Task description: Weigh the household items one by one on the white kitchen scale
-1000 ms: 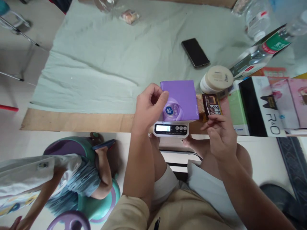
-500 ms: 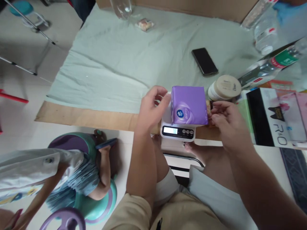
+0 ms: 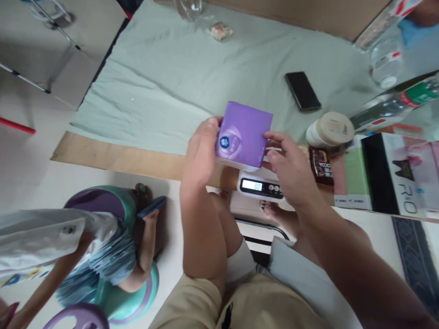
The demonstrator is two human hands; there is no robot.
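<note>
Between my two hands is a purple tissue pack (image 3: pixel 246 132) with a round blue logo, tilted slightly. My left hand (image 3: pixel 202 148) grips its left side, thumb along the edge. On the right side, the fingers of my right hand (image 3: pixel 286 157) press against the pack. Just below and to the right is a small white kitchen scale (image 3: pixel 244 194) with a lit display, at the table's front edge. The pack and my right hand hide most of its platform. A dark brown snack packet (image 3: pixel 321 165) lies right of my right hand.
A Dove jar (image 3: pixel 331 130) and a black phone (image 3: pixel 302 90) are on the green cloth (image 3: pixel 164 87). Flat boxes (image 3: pixel 380 176) and bottles (image 3: pixel 387 61) crowd the right side. A small wrapped snack (image 3: pixel 220 31) lies farther back. Another person (image 3: pixel 103 256) sits at the lower left.
The tissue pack has moved left off the scale and turned a little. My right hand has left the snack packet and come to the pack; my left hand has closed on it.
</note>
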